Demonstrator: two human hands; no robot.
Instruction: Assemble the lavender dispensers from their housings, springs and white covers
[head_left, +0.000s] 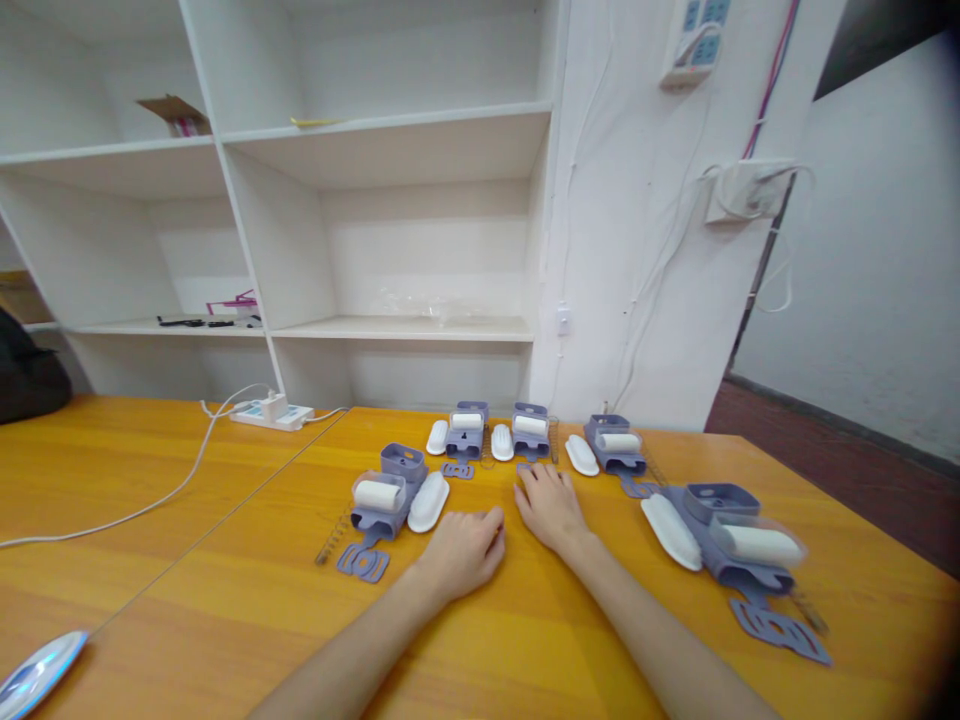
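My left hand (465, 550) rests on the wooden table with its fingers curled into a loose fist; I see nothing in it. Nearest to it lies a white oval plastic piece (429, 502), beside a grey-purple plastic housing (381, 522) with a white cylinder (377, 495). My right hand (551, 507) lies palm down, fingers stretched forward. Its fingertips partly cover a flat grey-purple cut-out piece (523, 467) in front of another housing (530, 445). A white ribbed oval piece (502, 442) stands left of that housing.
Similar part sets lie around: a housing (466, 440) at the back, one (616, 455) right of it, and a larger-looking one (739, 545) at the right. A coil spring (334, 537) lies left. A power strip (272, 411) with a white cable and shelves (390, 328) are behind.
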